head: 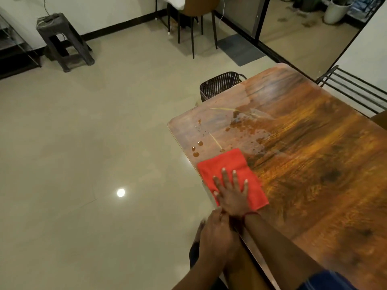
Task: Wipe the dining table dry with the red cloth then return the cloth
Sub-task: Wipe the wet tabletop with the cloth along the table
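Observation:
The red cloth (230, 164) lies folded flat on the wooden dining table (314, 164), close to its left edge. My right hand (232, 195) presses on the cloth's near half, palm down and fingers spread, with a red thread round the wrist. My left hand (217, 235) is at the table's edge just behind that wrist, back upward and fingers hidden. Beyond the cloth there is a patch of water (247, 124) on the tabletop. Separate drops (196, 148) sit near the left corner.
A dark perforated chair back (219, 83) stands against the table's far left end. A black metal rack (356, 88) is at the far right. On the tiled floor are a dark stool (60, 38), a brown chair (196, 9) and a grey mat (240, 49).

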